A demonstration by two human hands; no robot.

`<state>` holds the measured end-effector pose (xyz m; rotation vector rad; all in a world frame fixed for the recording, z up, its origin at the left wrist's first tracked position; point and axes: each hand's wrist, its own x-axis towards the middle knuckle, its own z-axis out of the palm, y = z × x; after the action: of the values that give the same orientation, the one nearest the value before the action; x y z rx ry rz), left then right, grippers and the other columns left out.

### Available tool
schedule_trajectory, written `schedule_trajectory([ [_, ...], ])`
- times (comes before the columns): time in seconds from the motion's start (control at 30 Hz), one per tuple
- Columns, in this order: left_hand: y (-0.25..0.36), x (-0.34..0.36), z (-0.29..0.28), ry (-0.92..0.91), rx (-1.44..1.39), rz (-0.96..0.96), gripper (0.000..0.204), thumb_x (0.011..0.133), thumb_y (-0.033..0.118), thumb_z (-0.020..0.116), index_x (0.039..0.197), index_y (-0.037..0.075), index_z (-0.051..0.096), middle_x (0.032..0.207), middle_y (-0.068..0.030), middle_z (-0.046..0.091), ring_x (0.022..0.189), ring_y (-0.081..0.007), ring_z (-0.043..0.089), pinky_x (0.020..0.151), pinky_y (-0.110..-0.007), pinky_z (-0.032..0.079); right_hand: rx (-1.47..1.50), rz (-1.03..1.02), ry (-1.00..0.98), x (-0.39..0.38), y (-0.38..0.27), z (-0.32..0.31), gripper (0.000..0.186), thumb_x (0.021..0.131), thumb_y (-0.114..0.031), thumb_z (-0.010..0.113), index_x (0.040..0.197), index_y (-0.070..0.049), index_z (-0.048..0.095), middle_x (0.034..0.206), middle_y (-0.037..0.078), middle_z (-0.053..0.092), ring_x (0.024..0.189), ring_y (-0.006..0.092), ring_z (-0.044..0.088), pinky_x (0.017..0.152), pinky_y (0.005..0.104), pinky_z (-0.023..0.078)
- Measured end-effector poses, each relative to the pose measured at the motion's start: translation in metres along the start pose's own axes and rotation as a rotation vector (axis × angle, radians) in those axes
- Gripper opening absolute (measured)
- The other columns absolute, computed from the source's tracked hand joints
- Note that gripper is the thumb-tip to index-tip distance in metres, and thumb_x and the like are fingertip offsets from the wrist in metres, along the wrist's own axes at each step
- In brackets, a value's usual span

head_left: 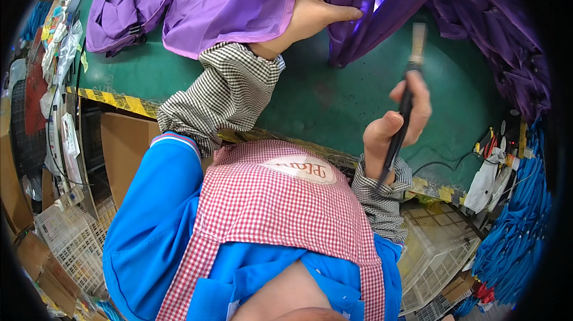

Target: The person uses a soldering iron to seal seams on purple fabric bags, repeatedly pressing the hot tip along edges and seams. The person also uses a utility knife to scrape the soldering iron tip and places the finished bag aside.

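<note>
Thin purple fabric point(233, 11), sewn with an edge seam, spreads over the far side of the green worktable. My left hand point(313, 17) is at this fabric, thumb stretched over a hanging fold point(352, 34); its other fingers are hidden by the cloth. In my right hand point(400, 112) is a soldering-iron-like tool point(406, 103) with a slim black handle and a pale metal end, held upright and apart from the fabric. Its tip is smeared by motion. A bright violet glow shows among the folds right of my left thumb.
Yellow-black tape marks the near edge point(113, 100) of the green tabletop point(304, 100). A black cord point(444, 167) runs along the right. Blue straps point(519, 219) hang at far right, and plastic crates point(439, 255) stand below. Clutter and plastic bags point(65, 52) line the left.
</note>
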<state>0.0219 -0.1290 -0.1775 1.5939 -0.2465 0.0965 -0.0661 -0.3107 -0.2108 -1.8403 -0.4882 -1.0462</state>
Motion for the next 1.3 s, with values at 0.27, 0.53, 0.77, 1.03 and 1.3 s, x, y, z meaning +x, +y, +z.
schedule_trajectory([
  [0.27, -0.02, 0.004, 0.002, -0.025, -0.104, -0.089, 0.038, 0.071, 0.011, 0.077, 0.104, -0.002, 0.061, 0.093, -0.0101, 0.068, 0.087, -0.0193, 0.065, 0.08, -0.03, 0.051, 0.034, -0.203, -0.222, -0.004, 0.011, 0.005, 0.012, 0.077, -0.012, 0.053, 0.082, -0.006, 0.062, 0.059, 0.003, 0.051, 0.051, 0.0157, 0.047, 0.083, 0.0392, 0.043],
  [0.53, -0.037, 0.008, -0.006, -0.032, 0.047, 0.153, 0.04, 0.069, 0.013, 0.08, 0.103, 0.0, 0.065, 0.096, -0.0109, 0.069, 0.086, -0.0191, 0.066, 0.081, -0.029, 0.051, 0.036, -0.227, -0.267, 0.022, -0.003, -0.003, 0.01, 0.083, -0.01, 0.055, 0.084, -0.003, 0.062, 0.064, 0.005, 0.056, 0.056, 0.0178, 0.052, 0.084, 0.0415, 0.045],
  [0.77, -0.009, -0.05, 0.002, -0.225, 0.328, 0.116, 0.041, 0.082, 0.018, 0.071, 0.114, -0.001, 0.054, 0.096, -0.013, 0.065, 0.092, -0.0256, 0.063, 0.084, -0.034, 0.049, 0.016, -0.326, -0.023, 0.1, -0.004, 0.094, 0.016, 0.078, 0.001, 0.065, 0.092, -0.004, 0.06, 0.1, 0.024, 0.065, 0.092, 0.0383, 0.064, 0.08, 0.0393, 0.05],
  [1.03, 0.206, -0.022, -0.171, 0.554, 1.001, 0.728, 0.038, 0.086, 0.023, 0.065, 0.112, -0.004, 0.06, 0.094, -0.0171, 0.066, 0.091, -0.026, 0.064, 0.081, -0.034, 0.05, 0.018, -0.584, -0.255, 0.169, -0.033, -0.027, 0.042, 0.068, 0.001, 0.058, 0.11, 0.005, 0.058, 0.108, 0.024, 0.061, 0.093, 0.0332, 0.065, 0.081, 0.0389, 0.053],
  [1.3, 0.251, 0.041, -0.22, 0.329, 1.356, 0.435, 0.037, 0.088, 0.027, 0.062, 0.105, -0.006, 0.061, 0.093, -0.0145, 0.068, 0.089, -0.0229, 0.065, 0.078, -0.031, 0.051, -0.264, -0.94, 0.375, 0.245, -0.081, -0.052, 0.006, 0.094, 0.0, 0.04, 0.096, 0.006, 0.038, 0.108, 0.036, 0.056, 0.094, 0.0435, 0.063, 0.081, 0.0484, 0.056],
])
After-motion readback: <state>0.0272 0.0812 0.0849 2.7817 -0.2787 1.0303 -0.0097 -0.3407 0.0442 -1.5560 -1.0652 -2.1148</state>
